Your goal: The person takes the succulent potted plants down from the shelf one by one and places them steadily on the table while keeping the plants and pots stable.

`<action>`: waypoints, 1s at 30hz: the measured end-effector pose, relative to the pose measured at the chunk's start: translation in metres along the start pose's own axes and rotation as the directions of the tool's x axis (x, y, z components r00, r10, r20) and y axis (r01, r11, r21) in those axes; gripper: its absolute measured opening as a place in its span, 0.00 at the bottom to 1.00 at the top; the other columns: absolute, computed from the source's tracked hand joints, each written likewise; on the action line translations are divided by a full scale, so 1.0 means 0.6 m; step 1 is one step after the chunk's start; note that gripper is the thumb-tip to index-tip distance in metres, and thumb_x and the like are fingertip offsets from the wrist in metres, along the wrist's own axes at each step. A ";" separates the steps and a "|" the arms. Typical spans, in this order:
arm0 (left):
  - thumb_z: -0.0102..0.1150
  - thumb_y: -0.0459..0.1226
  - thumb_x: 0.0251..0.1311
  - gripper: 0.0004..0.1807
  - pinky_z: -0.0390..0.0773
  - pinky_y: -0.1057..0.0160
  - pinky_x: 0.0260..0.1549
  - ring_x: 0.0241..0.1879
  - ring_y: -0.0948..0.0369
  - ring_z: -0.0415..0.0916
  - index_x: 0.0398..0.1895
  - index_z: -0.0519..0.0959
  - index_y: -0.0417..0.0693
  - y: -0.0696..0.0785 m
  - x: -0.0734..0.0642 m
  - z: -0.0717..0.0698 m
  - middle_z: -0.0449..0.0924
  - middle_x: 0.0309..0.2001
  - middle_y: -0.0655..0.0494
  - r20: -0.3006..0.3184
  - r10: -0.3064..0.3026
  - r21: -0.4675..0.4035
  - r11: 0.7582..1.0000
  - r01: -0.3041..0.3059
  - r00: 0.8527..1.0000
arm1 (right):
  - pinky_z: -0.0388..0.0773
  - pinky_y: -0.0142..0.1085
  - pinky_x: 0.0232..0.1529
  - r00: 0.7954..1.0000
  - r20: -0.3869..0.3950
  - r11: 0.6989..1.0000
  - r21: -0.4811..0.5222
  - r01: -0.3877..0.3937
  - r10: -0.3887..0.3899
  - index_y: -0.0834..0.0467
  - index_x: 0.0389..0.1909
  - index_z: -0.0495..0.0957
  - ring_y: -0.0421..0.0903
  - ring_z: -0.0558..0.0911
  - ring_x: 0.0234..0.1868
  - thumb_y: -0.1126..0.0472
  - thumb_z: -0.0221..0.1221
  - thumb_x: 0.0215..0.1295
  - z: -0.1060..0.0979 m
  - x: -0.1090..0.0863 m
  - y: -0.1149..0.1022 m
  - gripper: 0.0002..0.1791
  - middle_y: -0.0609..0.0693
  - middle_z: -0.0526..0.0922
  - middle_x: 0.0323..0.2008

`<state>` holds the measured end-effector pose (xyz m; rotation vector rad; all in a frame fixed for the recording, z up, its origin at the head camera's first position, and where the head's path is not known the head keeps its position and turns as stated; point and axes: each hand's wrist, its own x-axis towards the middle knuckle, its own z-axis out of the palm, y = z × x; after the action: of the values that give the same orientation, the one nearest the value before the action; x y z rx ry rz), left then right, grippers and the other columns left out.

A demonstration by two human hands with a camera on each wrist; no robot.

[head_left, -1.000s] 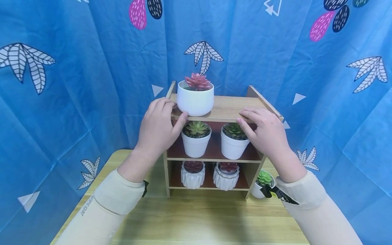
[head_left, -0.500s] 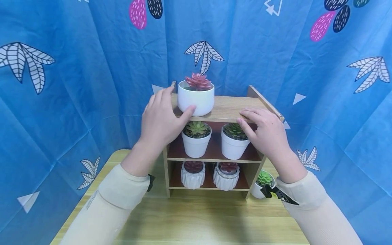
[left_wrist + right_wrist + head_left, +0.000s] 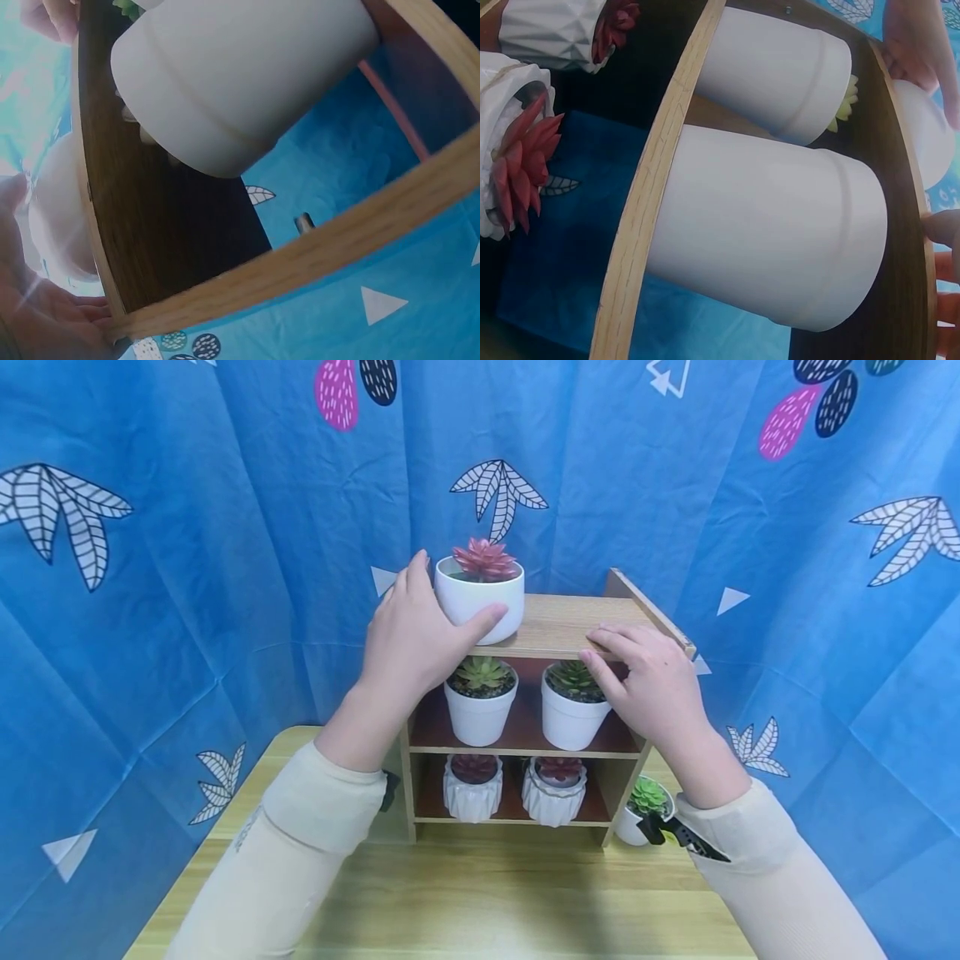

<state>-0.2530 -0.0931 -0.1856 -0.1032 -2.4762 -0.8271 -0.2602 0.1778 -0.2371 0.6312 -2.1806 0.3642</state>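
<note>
My left hand (image 3: 411,639) holds the round white pot (image 3: 468,597) with a red succulent (image 3: 483,560) on top of a small wooden shelf (image 3: 566,614). Its thumb lies across the pot's front, and the fingers reach round the left side, partly hidden. From below, the left wrist view shows this pot (image 3: 58,214) beyond the top board, between thumb and fingers. At the right end of the same board, my right hand (image 3: 656,681) grips the front edge, fingers on top and thumb at the edge.
Two white pots with green succulents (image 3: 480,718) stand on the middle level. Below them are two ribbed white pots (image 3: 553,802) with red succulents. Another green succulent (image 3: 648,795) stands on the wooden table (image 3: 480,902), right of the shelf. Blue curtains (image 3: 225,568) enclose the back and sides.
My left hand has left the board's left edge, risen and moved right, closing round the round white pot. The right hand keeps its place on the shelf.
</note>
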 end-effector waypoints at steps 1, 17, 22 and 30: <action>0.54 0.77 0.46 0.66 0.69 0.39 0.63 0.69 0.46 0.63 0.80 0.48 0.46 0.001 0.001 0.001 0.62 0.73 0.45 0.004 -0.008 -0.007 1.000 0.008 1.000 | 0.73 0.56 0.59 1.000 -0.001 1.000 -0.002 0.001 -0.001 0.59 0.53 0.85 0.60 0.80 0.57 0.52 0.65 0.66 0.000 0.000 0.000 0.19 0.59 0.85 0.52; 0.61 0.74 0.43 0.66 0.72 0.43 0.61 0.66 0.47 0.66 0.78 0.50 0.47 0.014 0.015 0.009 0.63 0.71 0.46 0.043 -0.068 -0.060 0.996 0.071 0.997 | 0.74 0.56 0.59 0.999 -0.030 1.000 -0.012 0.020 -0.020 0.59 0.53 0.85 0.60 0.81 0.56 0.51 0.64 0.67 0.010 -0.002 0.005 0.19 0.58 0.85 0.52; 0.63 0.74 0.42 0.63 0.76 0.48 0.55 0.61 0.50 0.70 0.76 0.54 0.48 0.014 0.015 0.007 0.68 0.65 0.49 0.060 -0.070 -0.064 0.995 0.074 0.996 | 0.74 0.56 0.59 0.999 -0.040 1.000 -0.014 0.027 -0.027 0.59 0.53 0.85 0.60 0.81 0.56 0.52 0.64 0.67 0.011 -0.003 0.005 0.19 0.59 0.85 0.52; 0.66 0.72 0.41 0.63 0.78 0.50 0.51 0.59 0.52 0.70 0.75 0.56 0.49 0.012 0.015 0.002 0.69 0.65 0.50 0.089 -0.091 -0.125 0.987 0.102 0.992 | 0.72 0.56 0.60 0.999 -0.038 1.000 -0.024 0.018 -0.019 0.59 0.53 0.85 0.60 0.80 0.57 0.52 0.64 0.67 0.013 -0.004 0.005 0.19 0.58 0.85 0.53</action>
<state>-0.2598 -0.0875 -0.1780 -0.0647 -2.5203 -1.0443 -0.2653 0.1775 -0.2436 0.6260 -2.1386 0.3372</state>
